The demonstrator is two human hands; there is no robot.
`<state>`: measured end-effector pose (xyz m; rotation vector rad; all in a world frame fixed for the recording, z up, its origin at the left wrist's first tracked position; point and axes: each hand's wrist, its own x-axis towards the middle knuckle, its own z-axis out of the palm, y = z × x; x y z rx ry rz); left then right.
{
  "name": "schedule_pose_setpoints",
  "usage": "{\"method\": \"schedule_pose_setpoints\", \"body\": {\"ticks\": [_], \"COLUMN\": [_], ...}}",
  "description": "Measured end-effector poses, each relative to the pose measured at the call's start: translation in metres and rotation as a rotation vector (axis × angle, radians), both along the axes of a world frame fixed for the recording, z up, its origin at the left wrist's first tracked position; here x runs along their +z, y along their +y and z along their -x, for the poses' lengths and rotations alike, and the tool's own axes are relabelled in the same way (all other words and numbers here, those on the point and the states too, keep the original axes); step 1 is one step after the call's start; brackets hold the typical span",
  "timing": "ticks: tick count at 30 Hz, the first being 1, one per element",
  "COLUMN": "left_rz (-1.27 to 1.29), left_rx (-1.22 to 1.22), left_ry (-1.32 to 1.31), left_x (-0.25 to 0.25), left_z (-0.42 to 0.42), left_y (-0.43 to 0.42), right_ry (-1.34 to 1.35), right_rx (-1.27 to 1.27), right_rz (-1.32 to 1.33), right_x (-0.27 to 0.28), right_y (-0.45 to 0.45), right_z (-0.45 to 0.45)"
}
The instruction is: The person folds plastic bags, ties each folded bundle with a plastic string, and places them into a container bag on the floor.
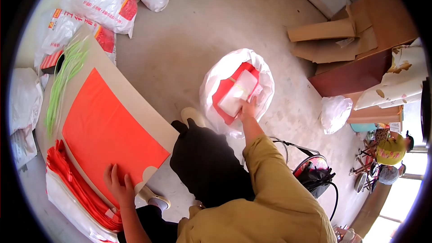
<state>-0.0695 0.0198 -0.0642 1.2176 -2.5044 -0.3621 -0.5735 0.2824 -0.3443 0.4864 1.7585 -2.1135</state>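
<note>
My left hand (119,186) lies with fingers stretched out over the lower edge of a flat red sheet (110,130). The sheet rests on a grey-beige board (137,108) at my left. My right hand (248,109) reaches into a white plastic bag (209,85) standing open on the floor. Its fingers close on the near end of a clear-white packet (237,94), partly hiding their grip. Red material (221,91) lies around the packet in the bag. Thin green strips (63,83) lie along the board's far left edge.
Folded red cloth (63,166) is stacked beside the board. Filled white sacks (96,2) stand at the upper left. An opened cardboard box (324,31), a small white bag (336,113) and a black bag (315,175) are on the right. Another person (391,149) sits farther off.
</note>
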Motion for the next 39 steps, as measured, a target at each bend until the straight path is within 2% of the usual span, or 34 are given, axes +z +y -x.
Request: {"method": "schedule_pose_setpoints", "body": {"ticks": [1, 2, 5, 7, 9, 11, 13, 22, 25, 29, 31, 34, 38, 39], "left_rz": [0.000, 0.000, 0.010, 0.019, 0.021, 0.017, 0.016, 0.027, 0.018, 0.028, 0.032, 0.037, 0.060, 0.048], "left_rx": [0.000, 0.000, -0.009, -0.006, -0.008, -0.013, -0.011, -0.007, -0.003, -0.008, -0.019, -0.022, -0.021, -0.019], "left_ry": [-0.007, -0.013, -0.040, -0.054, -0.058, -0.049, -0.054, -0.056, -0.049, -0.052, -0.048, -0.046, -0.064, -0.055], "left_x": [0.000, 0.000, 0.005, 0.004, 0.004, 0.005, 0.006, 0.005, 0.004, 0.002, 0.003, 0.004, 0.005, 0.005], "left_z": [-0.001, -0.001, 0.001, 0.000, -0.001, -0.001, -0.001, -0.002, -0.002, -0.004, -0.004, -0.002, -0.003, -0.002], "left_y": [0.000, -0.001, 0.000, 0.000, -0.001, -0.001, -0.001, -0.001, 0.000, -0.001, -0.001, -0.001, 0.000, 0.000], "right_ry": [-0.024, 0.068, 0.187, 0.189, 0.062, 0.053, 0.165, 0.379, 0.209, 0.229, 0.218, 0.257, 0.196, 0.297], "right_rx": [-0.007, 0.045, 0.040, -0.023, -0.007, 0.037, 0.113, 0.239, 0.214, 0.237, 0.270, 0.327, 0.364, 0.396], "right_rz": [-0.075, -0.227, -0.443, -0.294, -0.300, -0.419, -0.647, -0.686, -0.703, -0.597, -0.527, -0.440, -0.611, -0.668], "right_x": [-0.037, -0.084, -0.075, -0.062, -0.002, 0.007, -0.017, -0.006, 0.001, 0.012, 0.045, 0.016, 0.021, 0.015], "right_y": [0.005, 0.009, -0.003, -0.008, -0.013, -0.012, -0.011, -0.016, -0.023, -0.029, -0.044, -0.057, -0.071, -0.071], "right_z": [0.002, 0.003, -0.008, -0.007, -0.008, -0.004, 0.000, 0.014, 0.017, 0.017, 0.013, 0.025, 0.018, 0.019]}}
